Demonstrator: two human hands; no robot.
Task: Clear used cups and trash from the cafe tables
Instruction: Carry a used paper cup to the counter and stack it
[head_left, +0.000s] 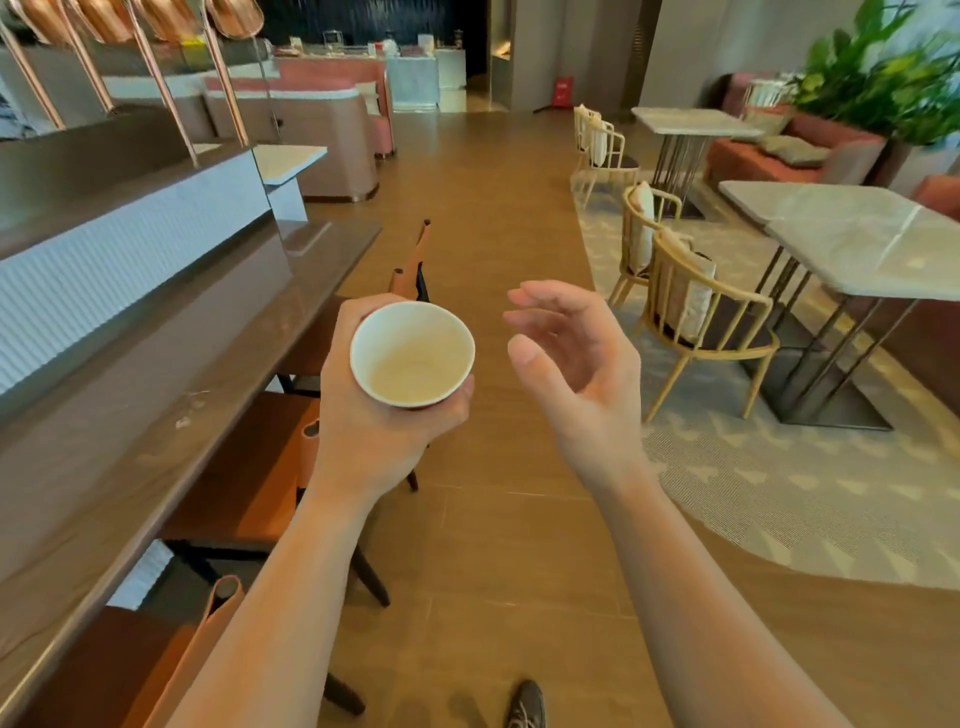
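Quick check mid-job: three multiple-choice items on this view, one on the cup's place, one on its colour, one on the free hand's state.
1. Where is the paper cup? A) on the counter B) in the left hand C) on the floor
2. The cup's inside is: A) black B) blue C) cream-white
3. The right hand is: A) open and empty B) gripping a chair C) holding a lid
Answers: B, that hand wraps the cup; C, the pale inside faces the camera; A, it is spread, holding nothing.

White paper cup (413, 358) in the left hand (374, 421), right hand (576, 374) beside it; long brown worktop (156, 415) left, marble-topped tables (857, 244) right.
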